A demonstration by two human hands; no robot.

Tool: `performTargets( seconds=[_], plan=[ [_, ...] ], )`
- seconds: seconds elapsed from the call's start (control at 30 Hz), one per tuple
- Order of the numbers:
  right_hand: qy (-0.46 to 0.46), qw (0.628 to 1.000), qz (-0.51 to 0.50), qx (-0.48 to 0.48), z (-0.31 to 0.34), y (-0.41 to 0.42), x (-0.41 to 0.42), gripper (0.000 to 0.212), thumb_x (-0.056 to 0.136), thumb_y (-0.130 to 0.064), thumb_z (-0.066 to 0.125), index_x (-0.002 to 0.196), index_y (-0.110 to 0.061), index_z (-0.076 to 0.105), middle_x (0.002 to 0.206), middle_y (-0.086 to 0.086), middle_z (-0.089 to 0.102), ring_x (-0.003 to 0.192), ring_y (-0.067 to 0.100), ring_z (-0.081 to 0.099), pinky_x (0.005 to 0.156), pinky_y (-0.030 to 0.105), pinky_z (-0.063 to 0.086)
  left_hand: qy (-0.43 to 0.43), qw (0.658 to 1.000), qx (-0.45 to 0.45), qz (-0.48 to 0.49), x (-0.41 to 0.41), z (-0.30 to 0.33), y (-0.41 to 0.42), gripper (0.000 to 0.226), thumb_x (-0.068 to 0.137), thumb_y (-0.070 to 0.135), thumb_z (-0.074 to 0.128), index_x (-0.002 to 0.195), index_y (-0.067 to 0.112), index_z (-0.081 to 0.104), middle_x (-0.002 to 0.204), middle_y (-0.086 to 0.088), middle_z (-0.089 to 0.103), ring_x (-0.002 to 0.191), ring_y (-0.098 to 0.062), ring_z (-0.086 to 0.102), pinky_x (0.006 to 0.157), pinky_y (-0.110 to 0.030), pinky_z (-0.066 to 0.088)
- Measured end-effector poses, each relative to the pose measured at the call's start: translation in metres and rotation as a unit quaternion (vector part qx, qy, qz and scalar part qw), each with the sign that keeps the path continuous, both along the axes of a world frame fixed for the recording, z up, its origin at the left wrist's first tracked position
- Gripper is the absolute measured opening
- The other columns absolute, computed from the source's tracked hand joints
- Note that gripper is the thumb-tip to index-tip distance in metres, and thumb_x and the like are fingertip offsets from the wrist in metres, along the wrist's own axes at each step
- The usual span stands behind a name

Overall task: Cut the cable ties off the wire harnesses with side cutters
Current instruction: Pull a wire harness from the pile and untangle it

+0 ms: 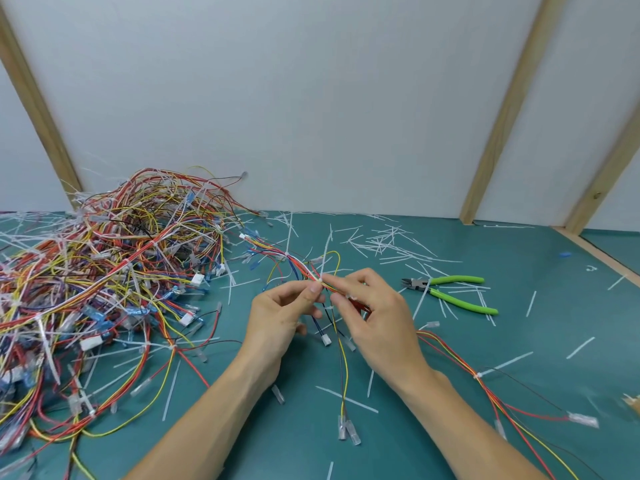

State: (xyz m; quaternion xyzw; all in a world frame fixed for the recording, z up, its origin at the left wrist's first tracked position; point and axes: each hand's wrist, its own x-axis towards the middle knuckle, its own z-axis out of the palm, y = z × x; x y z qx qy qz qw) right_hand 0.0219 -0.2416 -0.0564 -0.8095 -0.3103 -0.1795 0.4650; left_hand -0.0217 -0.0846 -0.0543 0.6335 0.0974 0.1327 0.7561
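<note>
While the side cutters (450, 292) lay untouched on the green mat (519, 341) to the right, jaws pointing left and green handles splaying rightward, both hands met over the middle of the table. The left hand (280, 317) and right hand (374, 313) each pinched the wire harness (313, 271), whose long axis ran from upper left down to lower right, at a white cable tie (320, 280). A large harness pile (104, 271) crowded the left edge; cut tie scraps (381, 240) littered the back edge near the white wall (311, 98). Bare mat lay open at near centre.
</note>
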Motion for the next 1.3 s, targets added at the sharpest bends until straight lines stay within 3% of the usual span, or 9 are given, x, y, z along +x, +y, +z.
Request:
performTargets(
  seconds=[0.2,0.43,0.67,0.77,0.87,0.93,1.0,1.17,1.3],
  plan=[
    [-0.051,0.998,-0.005,-0.048,0.003,-0.002,0.001,0.043,0.098,-0.011,0.064,0.126,-0.043,0.072,0.107,-0.018,0.06,0.069,0.013,0.057,0.062,0.037,0.05,-0.003,1.0,-0.013,-0.007,-0.004,0.002,0.002,0.013,0.088,0.031,0.073,0.089,0.021,0.08,0.085,0.0,0.074,0.069,-0.011,0.065,0.052,-0.019,0.044],
    [-0.059,0.996,-0.002,-0.059,0.004,-0.003,0.002,0.057,0.092,0.001,0.059,0.123,-0.046,0.072,0.113,-0.014,0.061,0.066,0.016,0.057,0.063,0.04,0.051,-0.025,0.999,-0.033,-0.034,-0.003,0.004,0.002,0.014,0.091,0.012,0.068,0.098,0.017,0.079,0.093,-0.005,0.077,0.079,-0.013,0.072,0.055,-0.02,0.051],
    [-0.091,0.994,-0.013,-0.063,0.003,-0.002,0.001,0.054,0.095,-0.007,0.055,0.133,-0.045,0.066,0.114,-0.017,0.063,0.078,0.011,0.062,0.065,0.039,0.053,-0.036,0.998,-0.033,-0.042,-0.003,0.001,0.0,0.016,0.087,0.028,0.072,0.1,0.02,0.077,0.091,0.001,0.075,0.084,-0.011,0.072,0.061,-0.02,0.052],
    [-0.09,0.992,-0.034,-0.076,0.004,0.001,-0.001,0.069,0.096,-0.009,0.061,0.15,-0.048,0.045,0.114,-0.023,0.067,0.09,0.0,0.062,0.07,0.03,0.054,-0.043,0.998,-0.029,-0.04,-0.002,0.0,0.001,0.02,0.079,0.034,0.075,0.093,0.02,0.074,0.084,0.002,0.071,0.081,-0.009,0.068,0.062,-0.019,0.052],
    [-0.072,0.992,-0.046,-0.097,0.003,0.003,-0.002,0.075,0.094,-0.017,0.063,0.155,-0.049,0.032,0.116,-0.032,0.067,0.079,-0.013,0.055,0.066,0.013,0.042,-0.042,0.998,-0.023,-0.035,-0.002,-0.002,0.002,0.024,0.078,0.034,0.076,0.093,0.016,0.072,0.081,0.0,0.067,0.079,-0.008,0.065,0.063,-0.019,0.05],
    [-0.05,0.995,-0.048,-0.077,0.002,0.003,-0.003,0.072,0.094,-0.02,0.065,0.153,-0.048,0.034,0.12,-0.034,0.064,0.077,-0.01,0.058,0.067,0.014,0.045,-0.044,0.998,-0.028,-0.03,-0.002,0.0,0.003,0.024,0.077,0.033,0.077,0.093,0.016,0.072,0.08,0.0,0.066,0.078,-0.008,0.064,0.06,-0.019,0.049],
    [-0.043,0.995,-0.058,-0.066,0.002,0.001,-0.002,0.062,0.092,-0.025,0.068,0.144,-0.047,0.042,0.118,-0.031,0.063,0.082,-0.002,0.063,0.068,0.023,0.051,-0.047,0.998,-0.036,-0.026,-0.002,0.001,0.005,0.02,0.077,0.033,0.077,0.09,0.019,0.073,0.081,0.001,0.066,0.078,-0.009,0.064,0.059,-0.019,0.049],
    [-0.028,0.992,-0.088,-0.09,-0.001,-0.005,0.001,0.015,0.091,-0.038,0.068,0.104,-0.039,0.063,0.092,-0.025,0.07,0.081,0.001,0.066,0.072,0.036,0.056,-0.052,0.997,-0.049,-0.023,-0.001,0.001,0.01,0.008,0.079,0.033,0.076,0.083,0.026,0.073,0.082,0.004,0.066,0.079,-0.009,0.064,0.062,-0.023,0.046],
    [-0.021,0.994,-0.087,-0.067,-0.001,-0.005,0.002,0.006,0.094,-0.041,0.068,0.098,-0.037,0.069,0.087,-0.023,0.071,0.078,0.005,0.065,0.07,0.035,0.055,-0.025,0.999,-0.033,0.03,-0.001,0.004,0.008,0.009,0.083,0.035,0.077,0.077,0.028,0.074,0.074,0.006,0.063,0.059,-0.009,0.054,0.053,-0.021,0.036]
  ],
)
